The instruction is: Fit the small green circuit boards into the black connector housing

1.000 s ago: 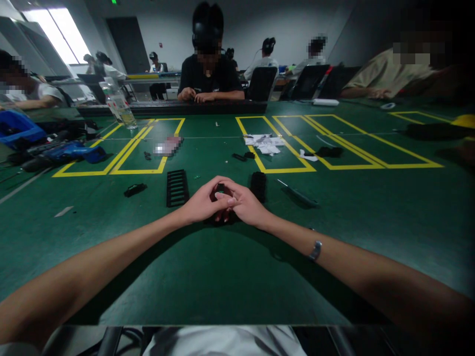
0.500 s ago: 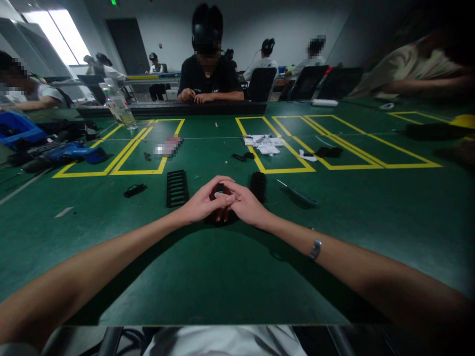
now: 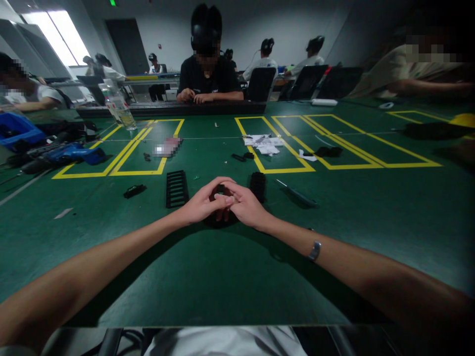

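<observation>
My left hand (image 3: 203,201) and my right hand (image 3: 247,203) meet over the table, fingertips touching and fingers curled together. Between them shows a bit of a small black part (image 3: 221,189), mostly hidden by the fingers. Both hands are closed around it. Left of my left hand lies a black slotted plastic rack (image 3: 176,189). A second black ribbed piece (image 3: 258,187) lies just beyond my right hand. To the right, a screwdriver (image 3: 298,194) rests with its shaft pointing up and left.
The green table (image 3: 178,277) bears yellow tape outlines. A small black component (image 3: 134,191) lies on the left. Farther off are crumpled white papers (image 3: 263,143), black pieces (image 3: 328,152), plastic bottles (image 3: 122,106) and blue tools (image 3: 79,152). A person (image 3: 208,74) sits opposite.
Almost nothing differs. Both hands stay together around the small black part, and the view has shifted very slightly.
</observation>
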Demonstrator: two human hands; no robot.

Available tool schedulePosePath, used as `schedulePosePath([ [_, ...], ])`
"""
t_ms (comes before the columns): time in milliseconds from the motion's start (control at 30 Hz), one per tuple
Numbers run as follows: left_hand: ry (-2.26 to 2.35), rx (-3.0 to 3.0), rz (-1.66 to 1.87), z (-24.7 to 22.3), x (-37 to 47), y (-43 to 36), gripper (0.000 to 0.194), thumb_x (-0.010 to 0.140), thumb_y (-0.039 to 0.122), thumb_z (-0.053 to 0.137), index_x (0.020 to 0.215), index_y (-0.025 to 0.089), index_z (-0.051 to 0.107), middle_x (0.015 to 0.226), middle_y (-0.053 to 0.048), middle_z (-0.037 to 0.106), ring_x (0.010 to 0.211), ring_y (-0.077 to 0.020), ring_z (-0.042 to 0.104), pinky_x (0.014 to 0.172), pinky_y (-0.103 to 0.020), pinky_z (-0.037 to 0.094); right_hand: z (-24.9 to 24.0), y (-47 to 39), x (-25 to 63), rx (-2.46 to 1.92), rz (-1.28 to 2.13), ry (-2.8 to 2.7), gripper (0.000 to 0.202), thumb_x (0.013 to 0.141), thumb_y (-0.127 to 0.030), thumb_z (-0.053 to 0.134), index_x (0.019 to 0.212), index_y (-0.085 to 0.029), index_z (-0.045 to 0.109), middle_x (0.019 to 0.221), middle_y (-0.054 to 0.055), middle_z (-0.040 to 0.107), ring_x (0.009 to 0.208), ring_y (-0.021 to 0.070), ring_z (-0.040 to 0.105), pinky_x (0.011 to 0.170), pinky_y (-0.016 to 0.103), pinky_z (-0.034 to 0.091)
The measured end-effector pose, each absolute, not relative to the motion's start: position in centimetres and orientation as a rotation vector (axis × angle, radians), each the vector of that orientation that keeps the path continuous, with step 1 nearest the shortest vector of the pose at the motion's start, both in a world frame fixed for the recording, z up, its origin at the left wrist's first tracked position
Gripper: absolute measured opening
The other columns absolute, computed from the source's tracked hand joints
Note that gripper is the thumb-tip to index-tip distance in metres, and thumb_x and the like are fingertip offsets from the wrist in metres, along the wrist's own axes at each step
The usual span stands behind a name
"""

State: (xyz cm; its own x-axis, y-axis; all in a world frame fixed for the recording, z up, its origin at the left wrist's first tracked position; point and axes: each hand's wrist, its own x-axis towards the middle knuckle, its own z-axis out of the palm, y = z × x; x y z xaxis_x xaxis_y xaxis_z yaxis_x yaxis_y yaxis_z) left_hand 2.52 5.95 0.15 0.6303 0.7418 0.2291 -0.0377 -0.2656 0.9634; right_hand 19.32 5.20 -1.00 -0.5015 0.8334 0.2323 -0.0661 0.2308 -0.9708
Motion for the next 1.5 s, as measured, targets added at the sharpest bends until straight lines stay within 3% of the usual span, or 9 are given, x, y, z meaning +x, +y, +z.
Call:
schedulePosePath([
  [367, 0.606, 1.680, 0.820, 0.33, 2.57, 5.78, 0.051, 0.092, 0.040, 0.065, 0.135, 0.022, 0.045, 0.084, -0.002, 0.064, 0.053, -0.0103, 0.061, 0.045, -0.019, 0.050, -0.90, 5.12, 19.43, -0.719, 1.346, -1.689, 0.010, 0.095, -0.029, 0.060, 0.099, -0.021, 0.057, 0.070, -0.002, 0.065, 0.054, 0.0160, 0.067, 0.046, 0.026, 0.054],
  [1000, 0.603, 1.668, 0.834, 0.36, 2.78, 5.69, 0.052, 0.092, 0.039, 0.065, 0.137, 0.022, 0.045, 0.072, 0.001, 0.064, 0.050, -0.0106, 0.060, 0.045, -0.018, 0.048, -1.21, 5.20, 19.65, -0.688, 1.336, -1.686, 0.012, 0.095, -0.031, 0.060, 0.091, -0.021, 0.056, 0.074, -0.001, 0.062, 0.058, 0.0156, 0.066, 0.050, 0.028, 0.055],
  [1500, 0.657, 1.777, 0.904, 0.69, 2.70, 5.69, 0.048, 0.092, 0.040, 0.065, 0.133, 0.018, 0.051, 0.100, -0.007, 0.065, 0.063, -0.0109, 0.064, 0.053, -0.020, 0.053, -0.31, 4.95, 19.26, -0.743, 1.363, -1.665, 0.014, 0.094, -0.034, 0.061, 0.094, -0.020, 0.056, 0.063, -0.002, 0.063, 0.049, 0.0163, 0.064, 0.043, 0.027, 0.051],
])
